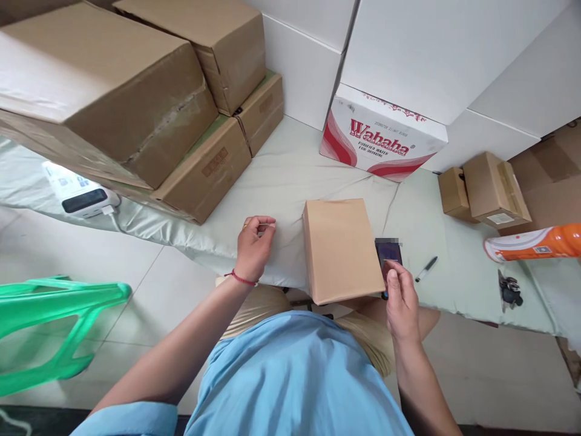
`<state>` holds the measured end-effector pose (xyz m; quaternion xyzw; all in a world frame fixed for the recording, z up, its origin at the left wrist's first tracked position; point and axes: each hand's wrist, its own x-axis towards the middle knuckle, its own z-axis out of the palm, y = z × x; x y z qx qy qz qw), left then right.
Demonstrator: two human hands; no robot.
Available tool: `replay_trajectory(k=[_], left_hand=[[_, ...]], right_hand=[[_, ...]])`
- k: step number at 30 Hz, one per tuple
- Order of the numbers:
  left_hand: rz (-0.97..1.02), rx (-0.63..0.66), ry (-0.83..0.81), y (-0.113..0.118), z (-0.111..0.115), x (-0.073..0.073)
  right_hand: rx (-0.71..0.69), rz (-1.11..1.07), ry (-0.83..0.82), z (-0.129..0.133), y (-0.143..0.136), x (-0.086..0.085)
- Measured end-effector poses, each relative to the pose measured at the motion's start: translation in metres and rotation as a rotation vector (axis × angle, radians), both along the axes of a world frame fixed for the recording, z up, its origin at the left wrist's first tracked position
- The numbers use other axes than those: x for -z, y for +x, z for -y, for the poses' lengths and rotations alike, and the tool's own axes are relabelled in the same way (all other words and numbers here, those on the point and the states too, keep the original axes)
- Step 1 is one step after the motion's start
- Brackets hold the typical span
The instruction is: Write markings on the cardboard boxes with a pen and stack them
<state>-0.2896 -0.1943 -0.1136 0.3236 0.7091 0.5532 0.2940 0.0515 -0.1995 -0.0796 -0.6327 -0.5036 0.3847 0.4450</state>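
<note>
A plain brown cardboard box point(342, 251) rests near the front edge of the cloth-covered surface, between my hands. To its left, apart from it, my left hand point(256, 245) hovers with curled fingers and thumb pressed together; what it holds, if anything, is too small to name. My right hand point(402, 297) is beside the box's lower right corner, its fingers and thumb pinched together, and I cannot make out anything between them. Just behind those fingers lies a dark phone point(388, 251), partly hidden by my hand and the box.
Large cartons point(136, 109) are stacked at the back left, near a white device point(85, 200) with a cable. A Wahaha carton point(384, 136) stands behind. Rightward are a pen point(426, 269), keys point(510, 290), small boxes point(492, 188) and an orange bottle point(535, 242). A green stool point(68, 339) stands left.
</note>
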Motion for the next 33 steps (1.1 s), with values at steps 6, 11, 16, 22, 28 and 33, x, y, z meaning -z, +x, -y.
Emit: replay_trajectory(k=[6, 11, 16, 22, 28, 33], left_hand=[[0.038, 0.145, 0.07, 0.002, -0.032, -0.002], [0.066, 0.463, 0.123, 0.015, -0.041, -0.008], [-0.171, 0.557, 0.262, 0.033, 0.008, -0.043], [-0.459, 0.616, 0.497, 0.055, 0.067, -0.097], [-0.463, 0.541, 0.456, 0.06, 0.076, -0.109], [-0.283, 0.506, 0.371, 0.049, 0.079, -0.104]], right_hand=[[-0.093, -0.051, -0.338, 0.035, 0.025, -0.017], [-0.19, -0.213, -0.523, 0.045, 0.017, -0.015], [-0.005, -0.237, -0.352, 0.04, 0.011, -0.01], [0.092, -0.452, -0.379, 0.03, 0.008, -0.013], [0.002, -0.482, -0.354, 0.027, 0.0, -0.017], [0.084, -0.437, -0.265, 0.029, 0.002, -0.011]])
